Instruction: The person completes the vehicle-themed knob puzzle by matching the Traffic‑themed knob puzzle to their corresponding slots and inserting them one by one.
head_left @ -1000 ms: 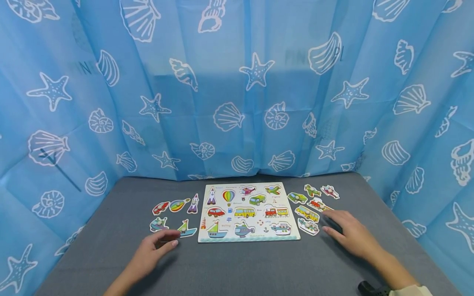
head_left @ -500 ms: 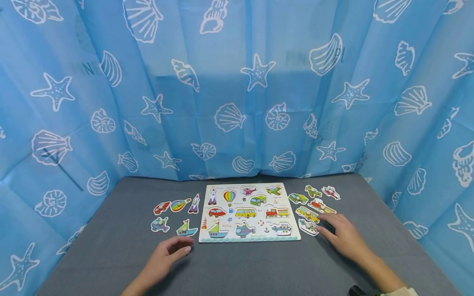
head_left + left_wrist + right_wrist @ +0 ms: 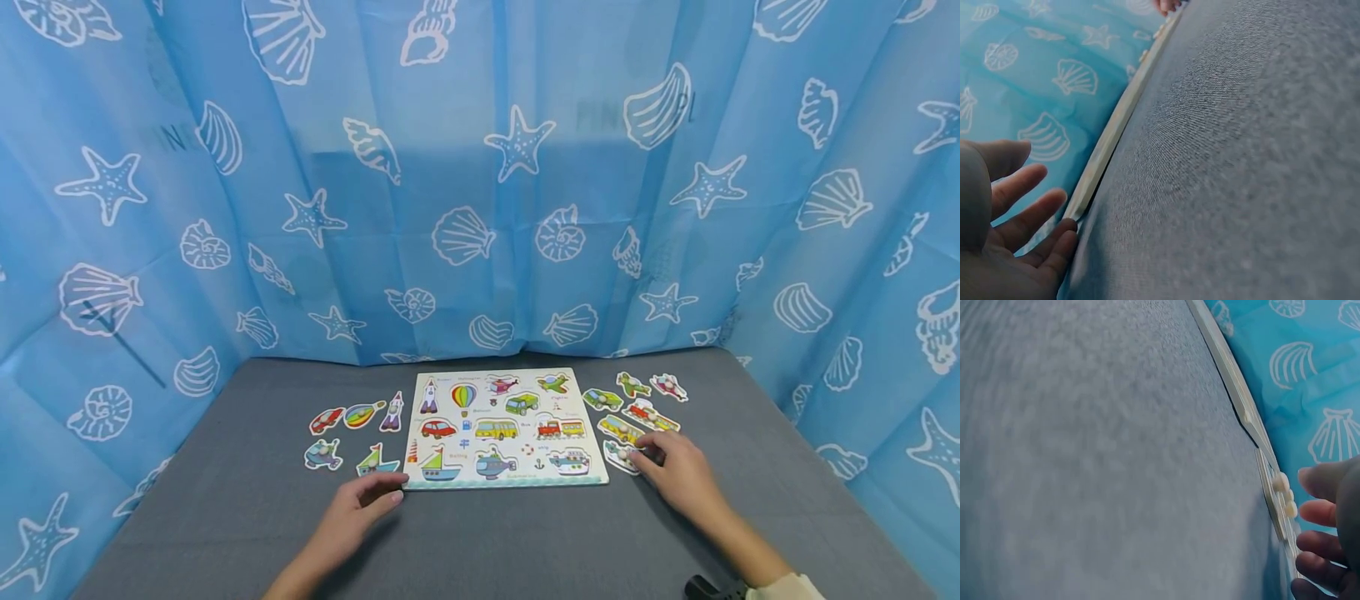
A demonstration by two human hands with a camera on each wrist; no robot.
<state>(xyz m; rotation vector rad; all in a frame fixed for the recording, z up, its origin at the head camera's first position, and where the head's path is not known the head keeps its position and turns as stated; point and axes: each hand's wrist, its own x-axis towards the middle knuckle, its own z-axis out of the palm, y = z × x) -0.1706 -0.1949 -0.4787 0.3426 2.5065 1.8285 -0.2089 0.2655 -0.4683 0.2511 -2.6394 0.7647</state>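
Note:
A white peg puzzle board [image 3: 540, 482] printed with vehicles lies at mid-table. My left hand [image 3: 352, 512] is at its lower left corner, fingers loosely bent and holding nothing; in the left wrist view, fingertips are right at the board's edge [image 3: 1104, 153]. My right hand [image 3: 678, 475] hovers over the ship puzzle piece [image 3: 617, 456], thumb and fingertips overlapping its right end. The right wrist view shows a gap between thumb and fingers, close beside the pieces' round knobs [image 3: 1281, 482]. Just above the ship is the yellow bus piece [image 3: 615, 427], partly covered by the hand.
Left of the board lie a sailboat piece [image 3: 377, 461], a submarine piece [image 3: 322, 454], a red car [image 3: 326, 421], a balloon [image 3: 363, 414] and a rocket [image 3: 392, 412]. On the right are a green truck [image 3: 602, 400], a train [image 3: 651, 415], and two aircraft pieces. A shell-patterned curtain [image 3: 465, 317] encloses the table.
My left hand has moved right, from over the sailboat piece to the board's corner. My right hand has shifted left and slightly down, over the ship piece. The pieces look unmoved.

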